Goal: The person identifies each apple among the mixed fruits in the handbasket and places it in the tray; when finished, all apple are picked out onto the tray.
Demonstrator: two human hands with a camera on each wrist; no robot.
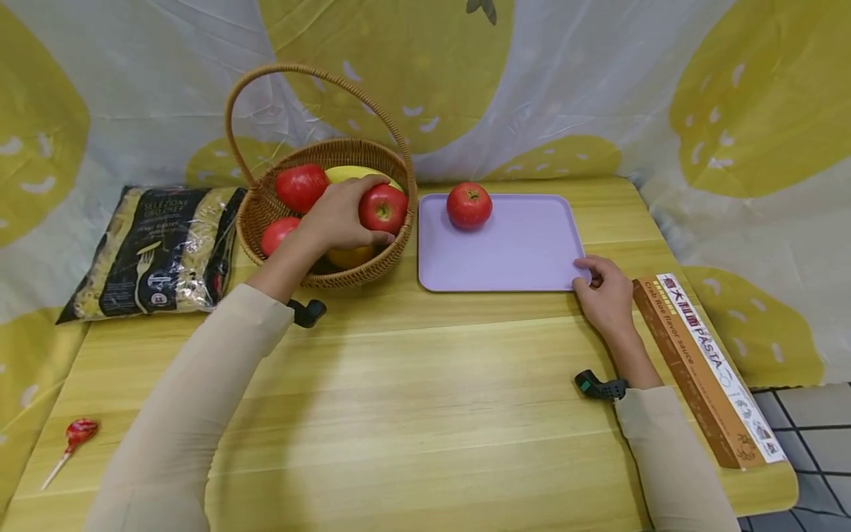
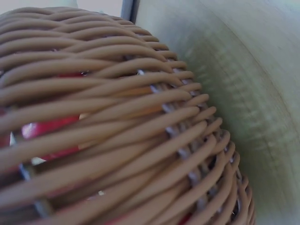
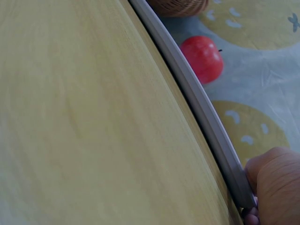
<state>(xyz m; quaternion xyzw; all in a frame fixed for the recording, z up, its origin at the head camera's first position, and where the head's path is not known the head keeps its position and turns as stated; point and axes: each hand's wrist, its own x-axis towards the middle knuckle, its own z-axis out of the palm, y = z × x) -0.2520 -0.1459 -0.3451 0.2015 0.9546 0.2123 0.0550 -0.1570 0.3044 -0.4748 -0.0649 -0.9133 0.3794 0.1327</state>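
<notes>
My left hand reaches over the rim of a wicker basket and grips a red apple, fingers over its top and thumb at its front. Two other red apples lie left of the hand, a yellow banana behind it and an orange fruit below, partly hidden. On the lilac tray sits one red apple, near the back left corner. My right hand pinches the tray's right edge near the front corner. In the left wrist view, the basket's weave hides the hand.
A black pasta bag lies left of the basket. The long pasta box runs along the table's right side, close to my right hand. A red lollipop lies front left. A lemon-patterned cloth hangs behind the table.
</notes>
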